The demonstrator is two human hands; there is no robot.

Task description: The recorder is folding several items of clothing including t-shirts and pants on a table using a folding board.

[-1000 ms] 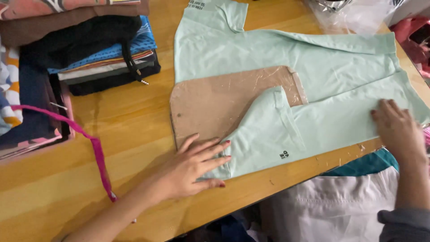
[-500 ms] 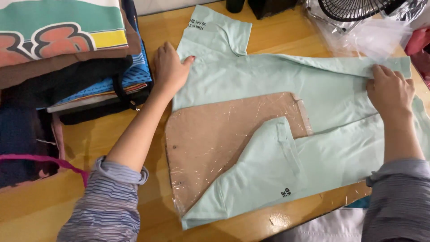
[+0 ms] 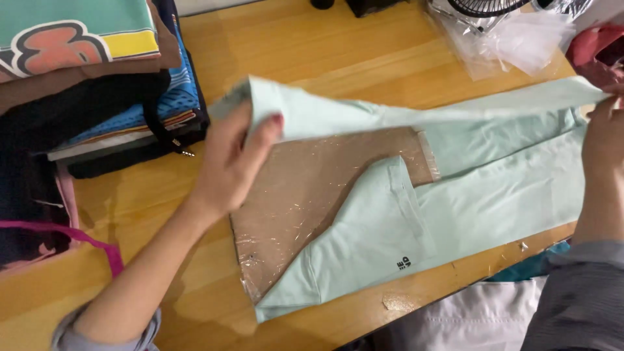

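A mint-green shirt lies spread on a wooden table, over a brown cardboard board covered in clear tape. My left hand grips the shirt's far left edge and lifts it off the table, folding it over toward me. At the right edge of the view my right hand holds the far right side of the same raised fold. The near sleeve with a small dark print lies flat on the board.
A stack of folded clothes sits at the left, with a pink strap hanging from it. Crumpled clear plastic bags and a fan base are at the back right. White and teal cloth hangs below the table's near edge.
Both hands moved from the shirt's near edge to its far edge, gripped it, and now lift that edge up and over toward me.
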